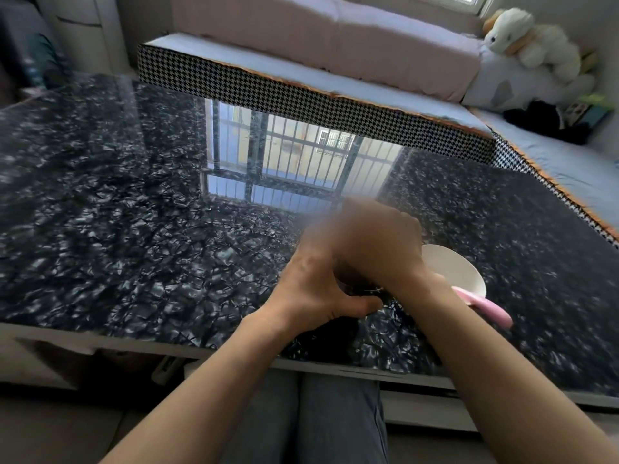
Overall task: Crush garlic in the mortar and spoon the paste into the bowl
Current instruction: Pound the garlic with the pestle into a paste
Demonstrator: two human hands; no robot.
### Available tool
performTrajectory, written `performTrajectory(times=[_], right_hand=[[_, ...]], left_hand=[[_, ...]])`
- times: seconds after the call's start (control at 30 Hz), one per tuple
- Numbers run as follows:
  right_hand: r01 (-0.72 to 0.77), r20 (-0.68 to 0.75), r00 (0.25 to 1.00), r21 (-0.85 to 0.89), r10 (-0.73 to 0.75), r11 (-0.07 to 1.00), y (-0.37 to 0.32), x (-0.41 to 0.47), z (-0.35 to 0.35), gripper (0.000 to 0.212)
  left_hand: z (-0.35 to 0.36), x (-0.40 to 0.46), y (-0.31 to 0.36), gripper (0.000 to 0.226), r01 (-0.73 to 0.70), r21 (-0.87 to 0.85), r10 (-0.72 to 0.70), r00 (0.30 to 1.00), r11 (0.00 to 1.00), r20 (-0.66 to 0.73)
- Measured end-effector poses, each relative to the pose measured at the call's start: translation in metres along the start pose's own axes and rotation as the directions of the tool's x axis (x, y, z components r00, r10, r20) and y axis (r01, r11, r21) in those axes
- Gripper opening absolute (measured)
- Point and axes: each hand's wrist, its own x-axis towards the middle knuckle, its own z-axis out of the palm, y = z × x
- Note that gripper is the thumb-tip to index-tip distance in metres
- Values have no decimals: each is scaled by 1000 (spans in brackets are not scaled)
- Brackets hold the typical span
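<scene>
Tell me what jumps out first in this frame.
Both hands, left and right, huddle over a mostly hidden dark mortar near the table's front edge. Just right of them sit a white bowl and a pink handle. The glossy tabletop mirrors a barred window.

- The dark marbled surface (134,229) lies bare to the left and beyond the hands.
- On the right, a white bowl (459,272) and a pink utensil (482,304) stand just beside the right wrist.
- A houndstooth-edged bench (301,92) borders the far side.
</scene>
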Motion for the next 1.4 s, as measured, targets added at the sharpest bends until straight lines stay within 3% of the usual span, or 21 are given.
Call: performTrajectory(times=[0.07, 0.2, 0.4, 0.57, 0.67, 0.77, 0.97, 1.13, 1.3, 1.4], right_hand=[[5, -11, 1000, -6, -5, 1000, 3, 3, -7, 17], [-3, -172, 985, 18, 6, 1000, 3, 12, -24, 11], [12, -27, 1000, 8, -12, 1000, 5, -4, -3, 13], [-55, -187, 980, 77, 69, 995, 4, 12, -29, 17], [28, -72, 997, -3, -28, 1000, 2, 0, -17, 12], [18, 17, 1000, -4, -18, 1000, 8, -3, -9, 14], [-75, -132, 987, 90, 86, 993, 8, 8, -27, 20], [-46, 19, 999, 62, 45, 997, 2, -3, -5, 15], [-104, -144, 982, 138, 124, 985, 10, 13, -31, 10], [-35, -104, 994, 70, 43, 997, 2, 4, -18, 13]], left_hand=[[0, 0, 0, 103, 1, -2, -1, 1000, 1000, -1], [0, 0, -2, 111, -4, 24, 4, 1000, 1000, 4], [2, -1, 0, 101, -8, 3, 8, 1000, 1000, -6], [2, 0, -2, 117, 8, 34, -8, 1000, 999, 14], [3, 0, 0, 113, -2, 27, 2, 1000, 1000, 4], [3, -1, 0, 115, 10, 20, -10, 1000, 1000, -1], [3, 0, -1, 118, 2, 40, -2, 1000, 999, 8], [3, -1, 2, 104, -13, 23, 13, 1000, 1000, -18], [3, -1, 1, 117, -3, 54, 4, 1000, 999, -10], [3, -1, 1, 110, -13, 40, 13, 1000, 999, -16]])
